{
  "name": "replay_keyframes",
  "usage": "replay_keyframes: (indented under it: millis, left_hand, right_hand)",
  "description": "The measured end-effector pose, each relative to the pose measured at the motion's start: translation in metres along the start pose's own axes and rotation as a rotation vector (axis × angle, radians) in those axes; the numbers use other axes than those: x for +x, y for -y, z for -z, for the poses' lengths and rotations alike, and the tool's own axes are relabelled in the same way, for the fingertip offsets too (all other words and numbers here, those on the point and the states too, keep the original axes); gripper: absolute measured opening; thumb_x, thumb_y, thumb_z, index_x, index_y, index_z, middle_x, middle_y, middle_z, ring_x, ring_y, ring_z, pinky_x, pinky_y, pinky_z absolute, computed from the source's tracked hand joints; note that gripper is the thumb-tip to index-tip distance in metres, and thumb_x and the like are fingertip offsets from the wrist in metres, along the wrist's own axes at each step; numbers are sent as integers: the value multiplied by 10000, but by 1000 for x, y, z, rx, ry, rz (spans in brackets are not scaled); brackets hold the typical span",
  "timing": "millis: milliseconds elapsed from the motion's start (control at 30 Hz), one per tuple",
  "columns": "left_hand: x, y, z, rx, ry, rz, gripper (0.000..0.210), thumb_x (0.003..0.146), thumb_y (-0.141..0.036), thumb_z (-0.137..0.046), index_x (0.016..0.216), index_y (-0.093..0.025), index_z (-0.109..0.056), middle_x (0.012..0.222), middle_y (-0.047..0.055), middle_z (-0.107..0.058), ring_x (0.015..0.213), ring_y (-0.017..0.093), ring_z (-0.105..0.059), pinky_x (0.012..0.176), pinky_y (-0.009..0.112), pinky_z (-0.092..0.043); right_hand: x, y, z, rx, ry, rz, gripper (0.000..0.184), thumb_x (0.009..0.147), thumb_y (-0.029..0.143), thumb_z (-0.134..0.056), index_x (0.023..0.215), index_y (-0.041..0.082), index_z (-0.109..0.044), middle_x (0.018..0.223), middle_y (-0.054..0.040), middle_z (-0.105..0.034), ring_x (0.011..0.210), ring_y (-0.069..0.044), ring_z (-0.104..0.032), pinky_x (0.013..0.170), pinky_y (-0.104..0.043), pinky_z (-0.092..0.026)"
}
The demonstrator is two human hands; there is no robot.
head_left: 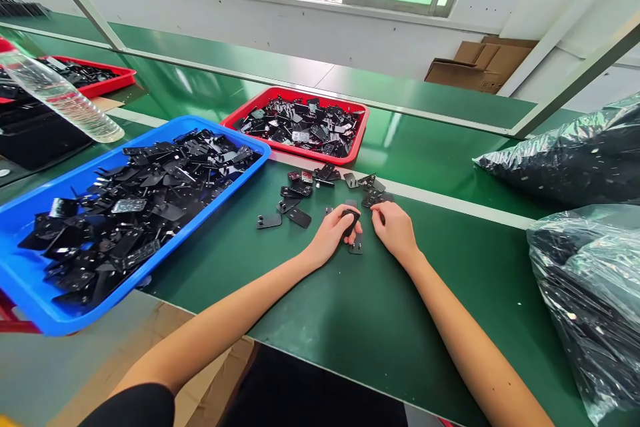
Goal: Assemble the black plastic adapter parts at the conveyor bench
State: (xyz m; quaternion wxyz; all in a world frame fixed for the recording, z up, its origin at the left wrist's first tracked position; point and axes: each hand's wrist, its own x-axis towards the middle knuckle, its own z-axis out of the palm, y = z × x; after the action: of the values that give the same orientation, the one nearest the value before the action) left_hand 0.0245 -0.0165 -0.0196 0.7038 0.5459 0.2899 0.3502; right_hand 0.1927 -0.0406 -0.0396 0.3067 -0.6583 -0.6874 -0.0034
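My left hand (325, 237) is closed around a small black plate (352, 219), held a little above the green table. Just to its right, my right hand (399, 230) has its fingers curled in a pinch; whether anything is between them is hidden. Right behind those fingertips lies a small pile of black pieces (371, 199). A flat black plate with two small prongs (356, 245) rests under the fingers of my left hand. Farther left, several similar loose plates (299, 217) are scattered on the table.
A blue tray (200, 227) heaped with black plates stands at the left. Behind the loose pieces is a red tray (361, 137) of small black parts. Clear plastic bags (575, 280) of dark parts bulge at the right. A water bottle (65, 97) leans at far left.
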Motion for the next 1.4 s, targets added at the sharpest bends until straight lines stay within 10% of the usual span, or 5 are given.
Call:
replay_keyframes:
  millis: [700,900,1067,1400]
  left_hand:
    - [-2,-4,1,140,-79,-137,238,845,-320,-526,1026,-173,-473,937,42,-607,759,118,-583,763,295,-456]
    - [-2,-4,1,199,-96,-120,232,823,-322,-550,988,-179,-473,859,5,-570,648,87,-518,680,254,-431]
    - [0,1,0,-8,-32,40,289,794,-383,-584,967,-172,-488,723,-19,-562,621,97,-529,614,239,-431]
    - [2,1,0,-446,89,171,267,781,-244,-591,1035,-180,-541,1050,47,-584,850,149,-616,796,295,-478]
  right_hand:
    - [2,-3,-2,120,-19,55,186,840,158,-431,834,176,-617,782,-51,-630,735,-183,-573,671,-301,-449]
    - [-6,10,5,264,-113,125,272,875,300,-458,1113,182,-513,857,-51,-595,733,-160,-565,681,-303,-491]
    - [-10,31,3,234,-57,392,631,756,401,-634,1294,181,-389,1212,-150,-519,1108,-270,-494,915,-440,-448]
    - [-13,25,-9,218,-58,269,494,799,332,-604,1247,170,-474,1194,-141,-545,1091,-255,-521,914,-408,-468]
